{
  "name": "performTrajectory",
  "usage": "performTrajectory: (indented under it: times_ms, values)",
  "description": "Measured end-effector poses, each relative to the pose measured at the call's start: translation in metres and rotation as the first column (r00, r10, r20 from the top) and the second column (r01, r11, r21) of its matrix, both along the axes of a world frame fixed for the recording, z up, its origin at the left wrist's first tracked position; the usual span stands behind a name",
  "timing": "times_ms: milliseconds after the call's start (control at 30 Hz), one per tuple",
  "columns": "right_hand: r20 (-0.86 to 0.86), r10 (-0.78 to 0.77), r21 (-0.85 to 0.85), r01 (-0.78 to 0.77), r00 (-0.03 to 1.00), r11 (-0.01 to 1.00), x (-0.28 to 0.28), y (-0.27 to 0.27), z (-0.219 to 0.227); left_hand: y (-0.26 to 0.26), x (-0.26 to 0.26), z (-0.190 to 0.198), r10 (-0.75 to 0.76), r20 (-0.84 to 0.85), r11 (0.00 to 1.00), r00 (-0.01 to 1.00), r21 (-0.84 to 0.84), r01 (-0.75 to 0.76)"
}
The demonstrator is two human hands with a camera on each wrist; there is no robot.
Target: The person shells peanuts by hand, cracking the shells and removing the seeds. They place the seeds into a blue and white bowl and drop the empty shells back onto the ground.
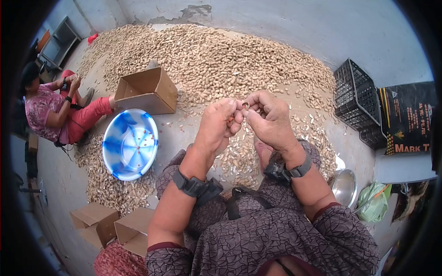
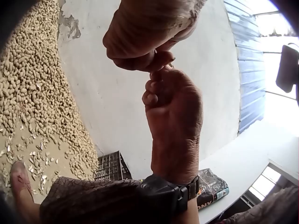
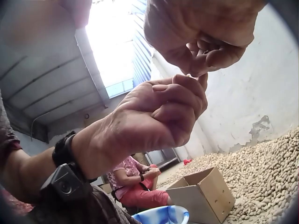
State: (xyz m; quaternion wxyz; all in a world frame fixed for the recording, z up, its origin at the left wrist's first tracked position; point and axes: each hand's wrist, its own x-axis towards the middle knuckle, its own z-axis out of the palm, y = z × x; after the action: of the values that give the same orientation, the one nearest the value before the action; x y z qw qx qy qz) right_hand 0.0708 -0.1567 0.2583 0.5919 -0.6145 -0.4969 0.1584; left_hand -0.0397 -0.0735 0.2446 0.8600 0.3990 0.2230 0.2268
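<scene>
In the head view, a small peanut shell (image 1: pixel 245 106) with a reddish inside is pinched between both hands' fingertips. My left hand (image 1: pixel 215 126) holds its left side, its other fingers curled around a few reddish kernels (image 1: pixel 230 119). My right hand (image 1: pixel 271 120) grips the shell from the right with thumb and forefinger. The left wrist view has my left hand (image 2: pixel 149 35) above and my right hand (image 2: pixel 175 121) below, fingertips meeting. In the right wrist view my left hand (image 3: pixel 149 114) is below my right hand (image 3: pixel 201 35); the shell is mostly hidden.
A large peanut heap (image 1: pixel 207 55) lies along the wall. Left are a cardboard box (image 1: pixel 159 94), a blue-white basin (image 1: pixel 130 145) with some kernels, and a seated person (image 1: pixel 50 110). Right are a black crate (image 1: pixel 357 94) and a metal bowl (image 1: pixel 344 186). Shells (image 1: pixel 239 161) litter the floor.
</scene>
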Motion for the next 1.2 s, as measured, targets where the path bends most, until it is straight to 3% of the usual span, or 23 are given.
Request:
performTrajectory:
  times_ms: [167,433,567,667,967,1067,1133,1200]
  values:
    - [0.083,0.014,0.030,-0.016,0.996,0.999,0.003,-0.002,-0.003,0.000,-0.004,0.002,-0.061,0.067,0.998,0.996,-0.002,0.061]
    - [-0.382,0.113,-0.018,-0.130,0.917,0.991,-0.002,-0.006,0.017,-0.003,-0.002,0.000,-0.045,0.147,0.998,0.988,-0.038,0.051]
    - [-0.317,0.073,-0.051,-0.094,0.946,0.994,0.002,-0.006,0.018,-0.008,0.001,0.002,-0.014,0.110,1.000,0.994,-0.009,0.015]
    - [-0.443,0.058,-0.072,-0.099,0.894,0.992,0.006,-0.005,0.014,-0.010,-0.001,0.008,-0.014,0.088,1.000,0.996,-0.004,0.014]
    - [-0.317,0.002,-0.133,-0.047,0.948,0.990,0.003,-0.004,0.015,-0.011,0.002,0.004,0.017,0.071,0.993,0.997,0.111,-0.024]
    - [-0.337,0.040,-0.089,-0.074,0.941,0.993,0.001,-0.003,0.017,-0.011,0.002,0.002,0.029,0.103,0.991,0.994,0.128,-0.042]
    - [-0.423,0.161,-0.041,-0.196,0.892,0.980,0.001,-0.003,0.017,-0.011,0.002,0.001,0.028,0.113,0.989,0.993,0.139,-0.044]
    - [-0.407,0.157,-0.053,-0.195,0.900,0.979,0.003,-0.004,0.014,-0.010,0.002,0.001,0.052,0.089,0.993,0.995,0.104,-0.062]
